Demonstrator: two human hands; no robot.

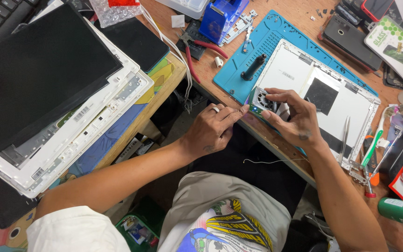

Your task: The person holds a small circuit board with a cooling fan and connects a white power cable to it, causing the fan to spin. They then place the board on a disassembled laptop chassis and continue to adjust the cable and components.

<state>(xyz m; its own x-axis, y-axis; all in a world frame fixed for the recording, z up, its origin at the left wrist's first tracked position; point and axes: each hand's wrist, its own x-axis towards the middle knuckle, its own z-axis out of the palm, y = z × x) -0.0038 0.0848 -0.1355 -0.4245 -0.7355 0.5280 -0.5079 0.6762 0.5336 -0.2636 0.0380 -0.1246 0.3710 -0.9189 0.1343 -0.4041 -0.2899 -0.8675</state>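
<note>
the right hand [295, 119] pinches a small square cooling fan [260, 101] between thumb and curled fingers, lifted off the desk edge so its underside can be reached. the left hand [213, 128], fingers loosely curled, touches the fan's lower corner with a fingertip to steady it. behind lies a white laptop lid [332, 74] on a blue work mat [276, 32], with red-handled pliers [193, 51] further off.

Repair mat [239, 74] bright blue; laptop cover [295, 70] white with a black square; pliers [201, 46] red-handled; worktop [211, 65] brown wood; spray can [402, 212] green; laptop screen [38, 70] black.
</note>
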